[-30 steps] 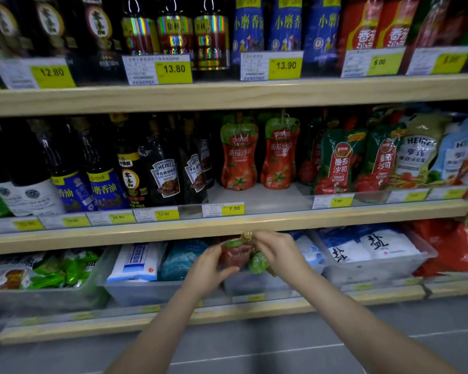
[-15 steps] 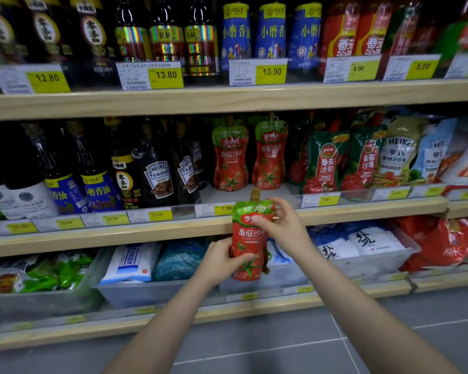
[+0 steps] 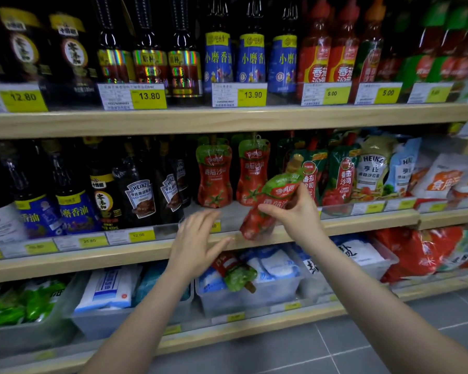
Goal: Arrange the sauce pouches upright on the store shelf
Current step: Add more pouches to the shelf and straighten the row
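Pouch [image 3: 270, 203] pinched in right hand [image 3: 299, 211], long axis tilted spout-up-right, base at middle shelf [image 3: 119, 252] lip; left hand [image 3: 197, 238] spread, empty, just lower-left.

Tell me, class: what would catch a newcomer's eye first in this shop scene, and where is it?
First, the red tomato sauce pouch, tilted, pinched in the right hand at the front edge of the middle shelf. The left hand hovers open beside it. Behind them two matching pouches stand upright on that shelf, and another pouch lies in a clear bin below.
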`<control>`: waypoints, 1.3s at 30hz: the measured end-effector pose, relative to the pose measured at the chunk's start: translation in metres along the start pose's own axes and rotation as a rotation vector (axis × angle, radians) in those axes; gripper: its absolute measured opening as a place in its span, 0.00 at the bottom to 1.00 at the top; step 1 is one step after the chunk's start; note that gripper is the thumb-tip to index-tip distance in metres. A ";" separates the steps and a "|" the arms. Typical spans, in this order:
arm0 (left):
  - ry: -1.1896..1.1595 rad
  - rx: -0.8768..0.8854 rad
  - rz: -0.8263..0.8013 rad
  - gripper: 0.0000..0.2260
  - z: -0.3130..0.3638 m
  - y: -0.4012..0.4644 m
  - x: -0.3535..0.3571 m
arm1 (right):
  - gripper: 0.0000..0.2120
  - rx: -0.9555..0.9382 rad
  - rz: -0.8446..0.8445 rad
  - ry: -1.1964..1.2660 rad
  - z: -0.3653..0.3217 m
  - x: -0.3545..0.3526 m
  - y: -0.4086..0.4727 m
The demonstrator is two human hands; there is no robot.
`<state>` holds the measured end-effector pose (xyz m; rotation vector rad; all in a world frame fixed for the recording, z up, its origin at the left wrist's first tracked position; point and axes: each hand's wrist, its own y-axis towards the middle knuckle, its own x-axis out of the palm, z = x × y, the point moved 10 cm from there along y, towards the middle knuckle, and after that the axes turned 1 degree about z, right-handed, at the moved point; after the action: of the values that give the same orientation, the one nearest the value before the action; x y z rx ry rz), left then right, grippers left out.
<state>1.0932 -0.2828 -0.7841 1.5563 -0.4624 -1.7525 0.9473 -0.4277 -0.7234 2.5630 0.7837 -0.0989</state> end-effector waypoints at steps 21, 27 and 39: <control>0.431 0.054 -0.090 0.29 -0.014 0.002 0.032 | 0.32 0.196 -0.027 -0.367 0.062 0.020 0.085; 0.293 0.020 -0.081 0.32 -0.005 -0.005 0.026 | 0.36 0.120 -0.028 -0.310 0.058 0.008 0.065; 0.171 0.098 -0.523 0.36 0.033 -0.069 0.148 | 0.26 -0.393 -0.107 -0.903 0.094 -0.028 0.005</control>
<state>1.0425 -0.3500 -0.9278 2.0087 -0.0528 -1.9699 0.9325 -0.4883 -0.8000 1.8047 0.4989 -0.9513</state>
